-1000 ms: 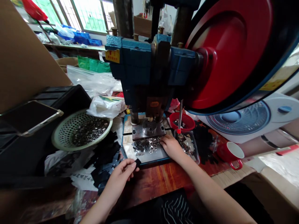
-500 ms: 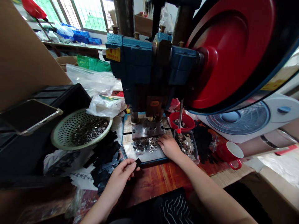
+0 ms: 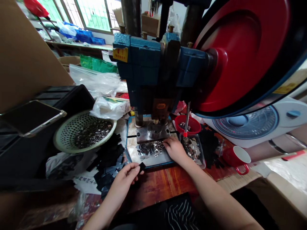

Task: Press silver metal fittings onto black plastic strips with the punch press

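Between thumb and fingers, my left hand [image 3: 129, 175] pinches a small flat black piece [image 3: 142, 166] just in front of the press base. My right hand [image 3: 174, 149] rests at the right side of the pile of small shiny metal parts [image 3: 157, 148], fingers curled in; whatever is under the fingertips is hidden. The pile lies on the pale base plate [image 3: 163, 160] of a blue hand press [image 3: 141, 60]. Right behind it sits the steel die block [image 3: 146, 135]. Left of the shiny parts lie darker metal pieces [image 3: 145, 149].
A pale green basket [image 3: 62, 132] of metal bits stands left, beside black flat pieces [image 3: 109, 166]. On the right are a clear tray [image 3: 203, 159] of parts, a red bowl [image 3: 197, 126] and a red mug [image 3: 237, 158]. The large red wheel [image 3: 242, 54] overhangs the right side.
The view has shifted slightly, moving the press a little rightward in the picture. Both hands keep nearly the same places, the left still gripping the black piece.
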Available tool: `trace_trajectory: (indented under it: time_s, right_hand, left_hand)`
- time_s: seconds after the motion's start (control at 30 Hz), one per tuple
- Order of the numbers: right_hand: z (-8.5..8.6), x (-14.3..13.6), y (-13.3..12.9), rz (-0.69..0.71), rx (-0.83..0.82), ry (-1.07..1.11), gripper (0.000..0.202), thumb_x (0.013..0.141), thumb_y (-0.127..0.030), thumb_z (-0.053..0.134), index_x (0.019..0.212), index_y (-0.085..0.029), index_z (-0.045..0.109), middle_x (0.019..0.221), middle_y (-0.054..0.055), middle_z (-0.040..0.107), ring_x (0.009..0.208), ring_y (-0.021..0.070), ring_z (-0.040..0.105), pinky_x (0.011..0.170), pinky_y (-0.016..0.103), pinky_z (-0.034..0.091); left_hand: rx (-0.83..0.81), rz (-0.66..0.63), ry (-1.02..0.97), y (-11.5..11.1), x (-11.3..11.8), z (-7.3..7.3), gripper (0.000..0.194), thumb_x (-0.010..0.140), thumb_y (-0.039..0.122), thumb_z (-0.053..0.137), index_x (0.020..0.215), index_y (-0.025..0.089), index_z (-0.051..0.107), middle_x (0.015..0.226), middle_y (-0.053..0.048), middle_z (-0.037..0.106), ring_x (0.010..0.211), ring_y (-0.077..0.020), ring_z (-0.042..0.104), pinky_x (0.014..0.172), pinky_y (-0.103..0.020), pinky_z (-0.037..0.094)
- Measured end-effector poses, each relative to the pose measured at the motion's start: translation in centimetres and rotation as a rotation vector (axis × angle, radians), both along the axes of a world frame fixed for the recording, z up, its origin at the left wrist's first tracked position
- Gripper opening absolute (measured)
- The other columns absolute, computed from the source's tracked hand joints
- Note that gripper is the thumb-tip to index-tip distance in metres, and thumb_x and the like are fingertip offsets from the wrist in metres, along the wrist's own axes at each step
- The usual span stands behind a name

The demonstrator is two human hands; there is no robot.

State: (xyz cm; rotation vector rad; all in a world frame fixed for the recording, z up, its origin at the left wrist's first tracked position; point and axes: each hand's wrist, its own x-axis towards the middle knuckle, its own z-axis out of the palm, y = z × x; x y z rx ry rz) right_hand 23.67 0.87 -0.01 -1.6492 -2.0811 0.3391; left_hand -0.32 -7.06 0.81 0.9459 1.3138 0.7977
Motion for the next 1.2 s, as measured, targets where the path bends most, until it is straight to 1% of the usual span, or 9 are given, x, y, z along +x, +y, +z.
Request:
trace_trajectory:
  time_s: [0.13, 0.27, 0.43, 0.73, 0.83, 0.93, 1.0, 1.13, 1.2]
  right_hand:
    - [0.9, -0.4, 1.6, -0.045, 0.097, 0.200, 0.019, 0.088, -0.020, 0.046, 0.088, -0.018, 0.065, 0.088, 0.006, 0.063, 0.086, 0.0180, 0.055, 0.080, 0.029, 0.042]
    - [2.1, -2.2, 4.6, -0.038, 0.133, 0.229, 0.018, 0.088, -0.022, 0.048, 0.085, -0.020, 0.066, 0.089, 0.005, 0.061, 0.088, 0.0178, 0.054, 0.082, 0.029, 0.041]
    - [2.4, -4.0, 7.3, -0.132, 0.098, 0.202, 0.010, 0.080, -0.021, 0.059, 0.087, -0.018, 0.065, 0.092, 0.006, 0.057, 0.091, 0.0191, 0.053, 0.086, 0.031, 0.041]
    - [2.0, -3.6, 7.8, -0.107, 0.049, 0.343, 0.011, 0.079, -0.021, 0.058, 0.086, -0.018, 0.066, 0.088, 0.005, 0.058, 0.088, 0.0172, 0.055, 0.083, 0.029, 0.043]
    - [1.9, -3.3, 7.2, -0.131, 0.084, 0.390, 0.016, 0.083, -0.020, 0.051, 0.087, -0.017, 0.066, 0.089, 0.006, 0.060, 0.090, 0.0172, 0.056, 0.084, 0.029, 0.043]
    - [2.1, -3.1, 5.3, -0.138, 0.124, 0.440, 0.019, 0.085, -0.021, 0.048, 0.090, -0.019, 0.065, 0.091, 0.006, 0.062, 0.090, 0.0170, 0.057, 0.083, 0.029, 0.043]
    - [2.5, -3.1, 3.3, -0.061, 0.068, 0.483, 0.020, 0.086, -0.024, 0.046, 0.091, -0.020, 0.065, 0.092, 0.004, 0.064, 0.089, 0.0161, 0.058, 0.082, 0.028, 0.044]
    - [3.2, -3.7, -0.5, 0.195, -0.148, 0.498, 0.023, 0.089, -0.029, 0.045, 0.096, -0.021, 0.066, 0.094, 0.003, 0.067, 0.090, 0.0148, 0.060, 0.083, 0.027, 0.045]
    - [3.4, -4.0, -1.5, 0.241, -0.188, 0.503, 0.022, 0.087, -0.030, 0.050, 0.101, -0.021, 0.065, 0.093, 0.003, 0.066, 0.088, 0.0146, 0.060, 0.081, 0.027, 0.045]
  left_hand:
    - [-0.025, 0.051, -0.089, 0.3, 0.0, 0.0, 0.031, 0.072, 0.044, 0.065, 0.087, 0.016, 0.063, 0.081, -0.003, 0.067, 0.062, -0.0111, 0.053, 0.055, -0.020, 0.039]
    - [-0.106, 0.177, -0.268, 1.0, 0.4, 0.7, 0.029, 0.068, 0.035, 0.072, 0.088, 0.017, 0.064, 0.083, -0.003, 0.068, 0.064, -0.0103, 0.058, 0.058, -0.019, 0.045]
    - [-0.188, 0.292, -0.444, 2.0, 0.7, 2.1, 0.019, 0.082, 0.022, 0.058, 0.098, 0.014, 0.064, 0.097, -0.009, 0.069, 0.073, -0.0117, 0.065, 0.064, -0.020, 0.053]
    - [-0.225, 0.233, -0.574, 2.9, 1.2, 3.7, 0.029, 0.091, 0.031, 0.043, 0.103, 0.012, 0.062, 0.111, -0.013, 0.065, 0.084, -0.0149, 0.067, 0.070, -0.023, 0.056]
    - [-0.222, 0.222, -0.578, 3.0, 1.5, 4.1, 0.030, 0.092, 0.032, 0.043, 0.103, 0.013, 0.063, 0.111, -0.013, 0.065, 0.084, -0.0150, 0.066, 0.071, -0.023, 0.056]
    - [-0.222, 0.220, -0.573, 3.0, 1.7, 4.3, 0.031, 0.092, 0.034, 0.042, 0.103, 0.014, 0.063, 0.112, -0.012, 0.065, 0.086, -0.0154, 0.066, 0.071, -0.024, 0.056]
    - [-0.218, 0.211, -0.566, 3.1, 1.9, 4.3, 0.031, 0.091, 0.036, 0.043, 0.104, 0.015, 0.063, 0.115, -0.011, 0.063, 0.087, -0.0160, 0.066, 0.071, -0.025, 0.056]
    - [-0.218, 0.192, -0.561, 3.2, 2.3, 4.2, 0.032, 0.090, 0.038, 0.045, 0.106, 0.016, 0.063, 0.119, -0.011, 0.061, 0.087, -0.0166, 0.066, 0.072, -0.026, 0.056]
    - [-0.223, 0.184, -0.564, 3.2, 2.6, 4.2, 0.033, 0.090, 0.038, 0.045, 0.107, 0.016, 0.063, 0.119, -0.011, 0.061, 0.086, -0.0167, 0.066, 0.071, -0.026, 0.056]
